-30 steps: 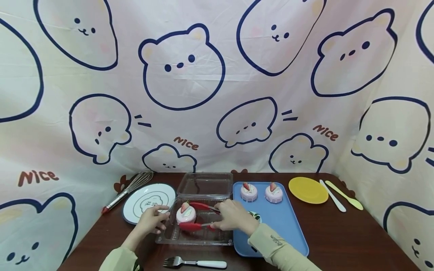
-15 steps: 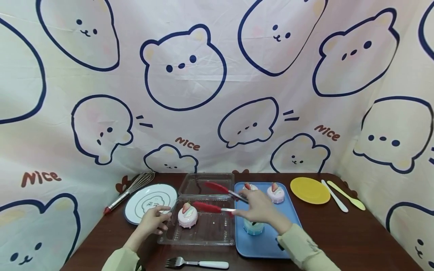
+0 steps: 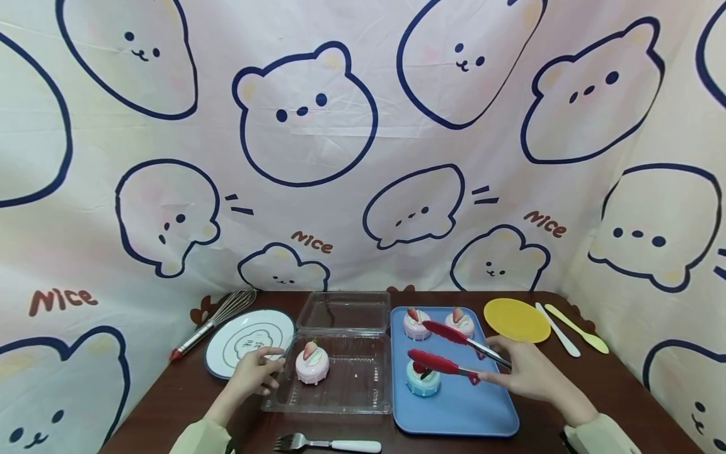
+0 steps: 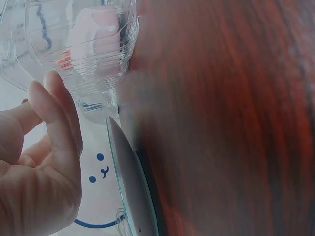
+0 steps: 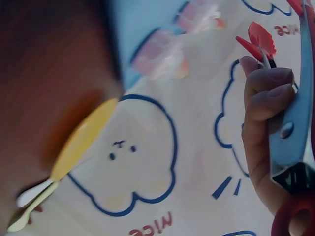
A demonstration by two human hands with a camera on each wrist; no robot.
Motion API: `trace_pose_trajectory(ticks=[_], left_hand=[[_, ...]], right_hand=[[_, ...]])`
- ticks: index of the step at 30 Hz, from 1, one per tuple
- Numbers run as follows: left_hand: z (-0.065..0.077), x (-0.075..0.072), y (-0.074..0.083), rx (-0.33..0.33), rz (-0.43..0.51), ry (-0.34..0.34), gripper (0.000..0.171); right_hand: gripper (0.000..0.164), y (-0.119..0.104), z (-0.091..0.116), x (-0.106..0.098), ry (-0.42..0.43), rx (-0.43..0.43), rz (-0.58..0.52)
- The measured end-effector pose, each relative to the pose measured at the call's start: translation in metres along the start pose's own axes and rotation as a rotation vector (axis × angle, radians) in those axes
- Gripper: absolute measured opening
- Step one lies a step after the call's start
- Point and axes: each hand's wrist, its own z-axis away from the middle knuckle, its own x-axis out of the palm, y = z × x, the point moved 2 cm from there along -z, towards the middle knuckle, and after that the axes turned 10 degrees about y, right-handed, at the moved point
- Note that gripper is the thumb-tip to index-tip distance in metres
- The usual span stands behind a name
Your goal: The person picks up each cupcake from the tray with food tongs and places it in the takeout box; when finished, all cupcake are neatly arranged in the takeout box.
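In the head view my right hand (image 3: 530, 372) grips a pair of tongs (image 3: 439, 361) with red tips. The tongs are spread, with no cake between their tips, over the blue tray (image 3: 471, 416). The lower tip overlaps a small blue cake (image 3: 423, 384) with a red topping. My left hand (image 3: 253, 373) has its fingers loosely bent at the left rim of a clear plastic box (image 3: 340, 403). Inside the box, on the left, sits a pink cake (image 3: 312, 367) topped with a strawberry. The left wrist view shows fingertips (image 4: 53, 81) right at the box wall.
Two pink strawberry cakes (image 3: 417, 324) stand at the tray's back. A white plate (image 3: 227, 343) and a whisk (image 3: 227, 309) lie left of the box, a fork (image 3: 329, 443) in front. Toward the right are a yellow plate (image 3: 516, 320), a white knife (image 3: 558, 331) and a yellow spoon (image 3: 578, 329).
My right hand has drawn the tongs away from the pink cake in the box, moving right to over the tray. The pink cake stays in the box. My left hand has hardly moved.
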Motion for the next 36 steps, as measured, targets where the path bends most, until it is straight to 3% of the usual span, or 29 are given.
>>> trace_pose_trajectory(ticks=[10,22,36], left_hand=[[0.000,0.000,0.000,-0.007,0.019,-0.007,0.035],[-0.001,0.000,-0.002,0.007,0.016,0.002,0.035],[-0.002,0.000,-0.004,0.007,0.030,0.004,0.034]], right_hand=[[0.055,0.022,0.027,0.005,-0.094,0.013,-0.049],[0.054,0.025,0.031,0.020,-0.173,0.005,-0.050],[0.053,0.023,0.033,0.021,-0.156,-0.010,-0.062]])
